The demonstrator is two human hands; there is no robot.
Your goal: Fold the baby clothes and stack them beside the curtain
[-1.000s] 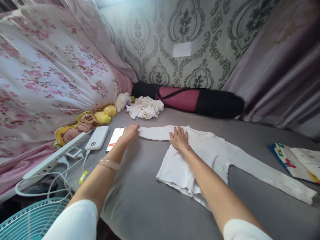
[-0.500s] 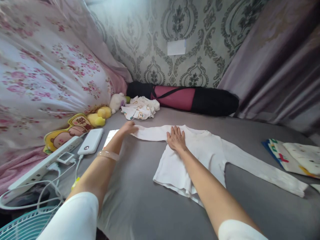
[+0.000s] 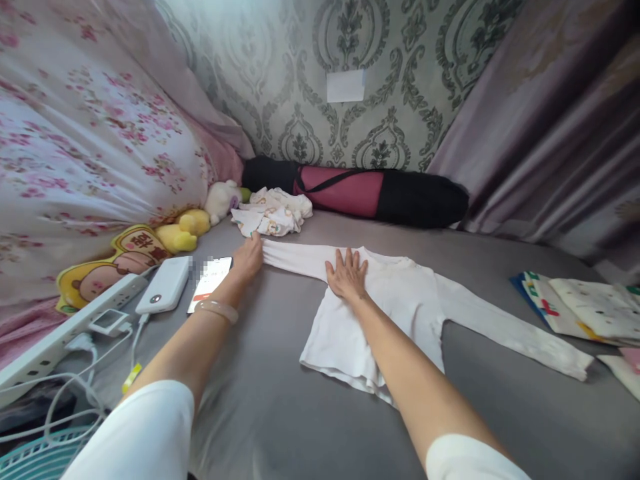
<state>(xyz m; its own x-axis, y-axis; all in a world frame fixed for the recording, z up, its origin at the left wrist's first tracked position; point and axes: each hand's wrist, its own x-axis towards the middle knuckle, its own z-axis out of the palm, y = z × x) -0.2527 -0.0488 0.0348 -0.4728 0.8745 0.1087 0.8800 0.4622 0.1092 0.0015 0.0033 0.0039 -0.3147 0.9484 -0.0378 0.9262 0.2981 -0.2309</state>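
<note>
A small white long-sleeved shirt (image 3: 405, 300) lies spread on the grey bed sheet (image 3: 260, 373), neckline away from me. My left hand (image 3: 249, 259) is closed on the cuff end of its left sleeve, which is stretched out straight. My right hand (image 3: 348, 273) lies flat with fingers spread on the shirt's shoulder, where that sleeve begins. The other sleeve (image 3: 515, 333) extends to the right, slightly wrinkled. Under my right forearm, part of the shirt's body and hem is hidden.
At left are a phone (image 3: 210, 283), a white power bank (image 3: 165, 285), a power strip (image 3: 75, 327) with cables, and plush toys (image 3: 185, 230). Crumpled patterned cloth (image 3: 275, 212) and a long black-and-red bag (image 3: 350, 192) lie at the back. Folded clothes (image 3: 580, 307) sit at right.
My left hand has drawn the sleeve end slightly outward, and the sleeve looks straighter. My right hand stays flat on the shoulder. The whole view has shifted a little.
</note>
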